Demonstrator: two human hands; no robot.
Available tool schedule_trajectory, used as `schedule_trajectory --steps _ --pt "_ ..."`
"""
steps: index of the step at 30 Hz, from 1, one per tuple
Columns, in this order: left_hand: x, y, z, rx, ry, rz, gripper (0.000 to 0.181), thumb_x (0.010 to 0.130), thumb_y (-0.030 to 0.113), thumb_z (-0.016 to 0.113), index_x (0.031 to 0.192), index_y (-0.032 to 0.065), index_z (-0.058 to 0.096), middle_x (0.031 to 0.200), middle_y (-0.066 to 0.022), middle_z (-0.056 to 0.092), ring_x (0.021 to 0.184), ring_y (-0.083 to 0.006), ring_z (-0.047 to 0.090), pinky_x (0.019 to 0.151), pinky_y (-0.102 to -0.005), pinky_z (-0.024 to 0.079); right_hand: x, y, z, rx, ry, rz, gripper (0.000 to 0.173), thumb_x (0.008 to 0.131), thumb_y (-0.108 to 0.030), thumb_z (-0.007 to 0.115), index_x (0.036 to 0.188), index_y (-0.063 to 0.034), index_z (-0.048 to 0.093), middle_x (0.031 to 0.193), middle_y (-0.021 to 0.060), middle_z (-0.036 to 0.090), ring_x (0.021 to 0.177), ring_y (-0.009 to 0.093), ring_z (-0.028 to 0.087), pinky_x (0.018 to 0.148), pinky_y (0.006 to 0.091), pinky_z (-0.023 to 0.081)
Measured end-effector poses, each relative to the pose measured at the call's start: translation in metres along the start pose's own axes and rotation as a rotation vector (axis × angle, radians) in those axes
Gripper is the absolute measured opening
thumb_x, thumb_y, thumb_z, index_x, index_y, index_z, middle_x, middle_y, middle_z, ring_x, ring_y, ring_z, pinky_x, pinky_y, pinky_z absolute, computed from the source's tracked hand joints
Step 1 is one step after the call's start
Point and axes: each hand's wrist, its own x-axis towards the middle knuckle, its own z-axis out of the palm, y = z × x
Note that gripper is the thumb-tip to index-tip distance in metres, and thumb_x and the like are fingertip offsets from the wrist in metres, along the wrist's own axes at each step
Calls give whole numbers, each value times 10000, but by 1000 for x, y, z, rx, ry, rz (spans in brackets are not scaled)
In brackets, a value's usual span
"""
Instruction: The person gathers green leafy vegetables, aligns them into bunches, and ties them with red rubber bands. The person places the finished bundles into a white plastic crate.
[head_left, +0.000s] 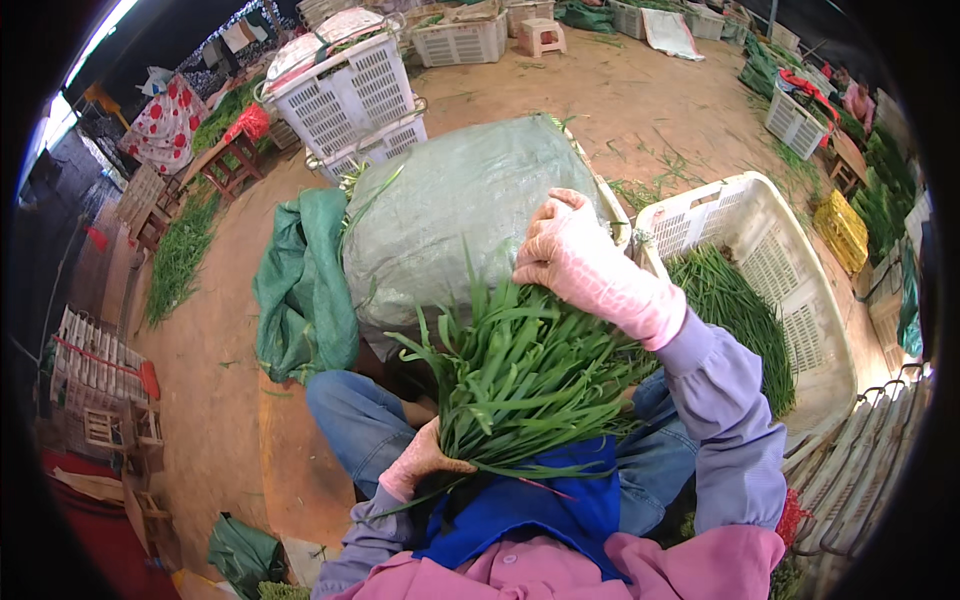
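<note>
A thick bunch of garlic chives (517, 375), with long flat green leaves, lies across the lap over a blue apron (540, 487). My left hand (424, 461), in a pale pink patterned glove, is closed around its left lower side. The matching glove covers my right hand (562, 244), held at the upper end of the bunch with its fingers bent; whether it pinches any leaves is unclear. Just beyond is a bulky load under a grey-green woven plastic sheet (465, 202). At the right, a white plastic crate (814, 330) holds more chives (735, 322).
Left of the covered load sits a crumpled green woven sack (307, 292). Stacked white crates (341, 90) rise behind it. Metal racks (870, 465) stand close at the lower right. Loose greens (180, 255) lie on the floor. Another person (859, 101) is far right.
</note>
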Motion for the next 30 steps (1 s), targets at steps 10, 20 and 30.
schedule_trajectory --steps 10,20,30 --pt "6 -12 14 30 279 90 982 569 126 882 1381 -11 349 1275 -91 526 1170 -176 489 1017 -302 378 -12 14 -33 364 416 263 300 764 -160 724 1059 -116 693 970 69 657 978 220 546 923 359 419" --pt "6 -21 15 156 329 85 1016 560 187 891 1379 -34 331 1262 -136 535 1159 -204 512 1007 -313 396 -25 4 -6 695 428 811 111 825 -129 684 762 -39 695 738 43 578 790 127 551 783 328 434" --pt "4 2 26 257 356 7 1005 565 211 883 1381 -22 344 1285 -142 529 1180 -229 510 1014 -322 388 2 18 49 -98 316 101 135 642 -128 747 749 -103 670 1030 -20 659 1133 233 496 967 412 372"
